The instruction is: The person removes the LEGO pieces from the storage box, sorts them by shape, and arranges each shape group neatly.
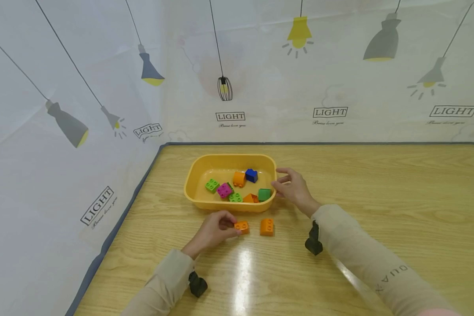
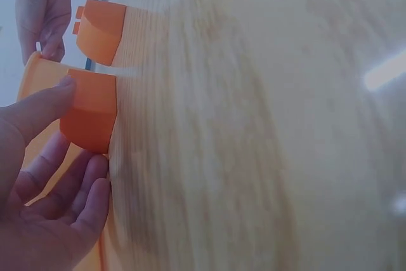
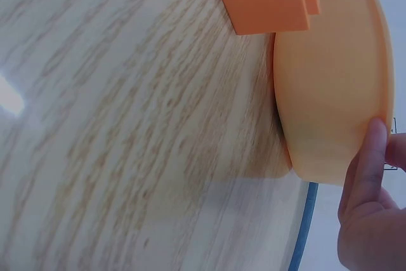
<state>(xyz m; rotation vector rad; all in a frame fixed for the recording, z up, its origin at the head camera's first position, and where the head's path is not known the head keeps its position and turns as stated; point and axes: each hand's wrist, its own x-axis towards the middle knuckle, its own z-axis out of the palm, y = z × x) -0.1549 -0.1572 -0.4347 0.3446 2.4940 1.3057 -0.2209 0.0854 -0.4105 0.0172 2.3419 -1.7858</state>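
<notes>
My left hand (image 1: pixel 215 230) pinches an orange toy building brick (image 1: pixel 242 227) by its left end, just in front of the yellow plastic tray. In the left wrist view, the thumb lies on one side of this curved brick (image 2: pixel 89 112) and the fingers are at the other. To its right, a second orange brick (image 1: pixel 266 227) with a rounded side stands on the table. My right hand (image 1: pixel 294 188) holds the right rim of the tray (image 1: pixel 205 205) with thumb and fingertips. The right wrist view shows a fingertip (image 3: pixel 377 128) against the tray's edge; the remaining fingers are partly hidden.
Inside the tray lie several bricks: a light green one (image 1: pixel 212 185), a magenta one (image 1: pixel 224 190), a blue one (image 1: pixel 251 175), a green one (image 1: pixel 264 194) and orange ones (image 1: pixel 238 179). The wooden table (image 1: pixel 379 197) meets a lamp-printed sheet (image 1: pixel 268 87) at the back and left.
</notes>
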